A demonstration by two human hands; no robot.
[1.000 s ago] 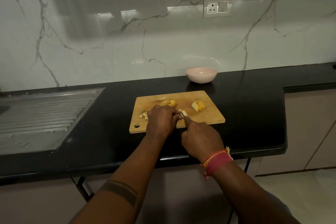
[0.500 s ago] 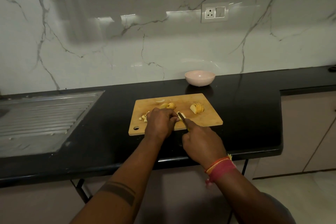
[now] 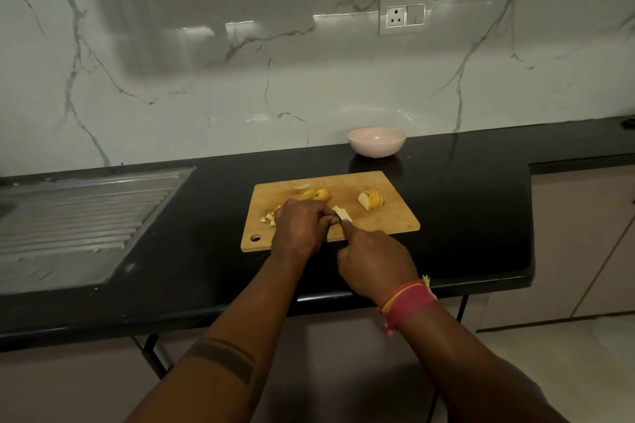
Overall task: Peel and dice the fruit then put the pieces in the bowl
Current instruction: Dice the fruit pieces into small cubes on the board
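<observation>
**Dicing goes on, blade near my fingers**

Since a second ago my hands barely moved. My left hand (image 3: 302, 227) grips the fruit strip (image 3: 343, 214) on the cutting board (image 3: 395, 220); my right hand (image 3: 374, 259) grips the knife (image 3: 338, 216). The bowl (image 3: 376, 142) waits behind the board. The small strip may slip, bringing the blade onto my fingertips.

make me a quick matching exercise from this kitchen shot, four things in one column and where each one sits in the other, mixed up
Things:
1. pale pink round bowl
2. sliced yellow fruit wedge
3. small pile of diced fruit pieces
4. ribbed steel drainboard

Places:
A. left part of the wooden cutting board
B. far left, set into the black counter
C. behind the board, near the wall
D. right part of the board

Pairs: 1-C, 2-D, 3-A, 4-B
</observation>
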